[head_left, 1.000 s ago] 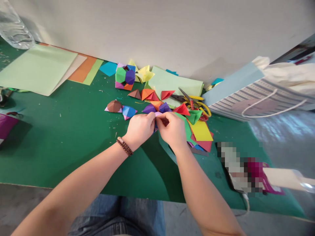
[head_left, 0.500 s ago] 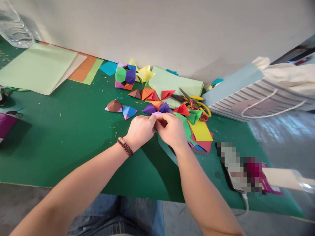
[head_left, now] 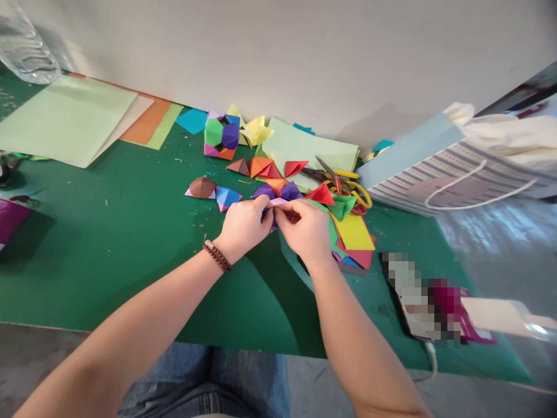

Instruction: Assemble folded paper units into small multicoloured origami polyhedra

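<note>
Fingertips of my left hand (head_left: 248,225) and my right hand (head_left: 303,227) meet over a small folded paper piece (head_left: 278,201), pinching it between them. Only lilac and a little blue of it show; the fingers cover most of the rest. Just beyond lie purple and orange folded pieces (head_left: 277,186). A brown and lilac folded piece (head_left: 202,187) and a blue and lilac one (head_left: 227,198) rest left of my left hand. Red (head_left: 321,193) and green (head_left: 343,206) folded pieces sit beyond my right hand. A multicoloured paper ball-like model (head_left: 221,134) stands farther back.
Scissors (head_left: 337,177) with yellow and red handles lie behind my right hand, near stacked coloured paper (head_left: 354,232). Large paper sheets (head_left: 65,119) and a clear bottle (head_left: 28,49) are at left. A striped paper bag (head_left: 435,168) and a phone (head_left: 404,290) with a cable are at right.
My left hand has shifted slightly left and its wrist has turned a little. Both hands keep pinching the folded paper, with a bit more blue showing beside the left fingers.
</note>
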Demonstrator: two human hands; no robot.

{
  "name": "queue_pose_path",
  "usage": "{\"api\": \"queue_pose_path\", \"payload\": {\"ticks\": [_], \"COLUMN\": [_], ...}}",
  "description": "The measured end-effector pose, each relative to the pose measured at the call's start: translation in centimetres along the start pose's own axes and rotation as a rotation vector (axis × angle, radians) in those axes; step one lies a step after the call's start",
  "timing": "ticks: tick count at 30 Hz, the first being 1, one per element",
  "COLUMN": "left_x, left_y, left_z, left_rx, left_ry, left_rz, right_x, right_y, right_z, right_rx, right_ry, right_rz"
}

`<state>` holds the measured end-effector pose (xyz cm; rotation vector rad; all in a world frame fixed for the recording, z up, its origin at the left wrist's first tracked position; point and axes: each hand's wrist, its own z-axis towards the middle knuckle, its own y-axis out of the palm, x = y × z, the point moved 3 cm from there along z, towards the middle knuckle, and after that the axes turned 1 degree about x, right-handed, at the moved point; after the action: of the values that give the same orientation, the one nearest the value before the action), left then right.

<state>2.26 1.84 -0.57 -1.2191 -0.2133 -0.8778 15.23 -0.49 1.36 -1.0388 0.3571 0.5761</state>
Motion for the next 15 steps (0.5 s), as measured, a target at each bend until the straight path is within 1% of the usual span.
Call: {"api": "queue_pose_path", "payload": {"ticks": [4,8,12,15], "left_x": [-0.13,0.27,0.61,0.64], "left_y": [-0.04,0.1,0.29,0.27], "left_z": [-0.05,-0.15,-0.17,-0.12], "left_rx": [0.005,0.001,0.001,0.03], "left_ry": [0.046,0.1,0.119,0.134], "left_rz": [0.062,0.122,0.158,0.084], "right_x": [-0.37,-0.59,-0.66,-0.56], "right_y": [0.17,0.09,-0.21,-0.58], "right_z": [-0.09,-0.13,-0.06,0.02], "right_rx": [-0.059,-0.064,-0.027,0.046], "right_ry": [-0.017,-0.045,-0.04,0.005], "right_rz": [0.025,-0.017,0.018,0.055]}}
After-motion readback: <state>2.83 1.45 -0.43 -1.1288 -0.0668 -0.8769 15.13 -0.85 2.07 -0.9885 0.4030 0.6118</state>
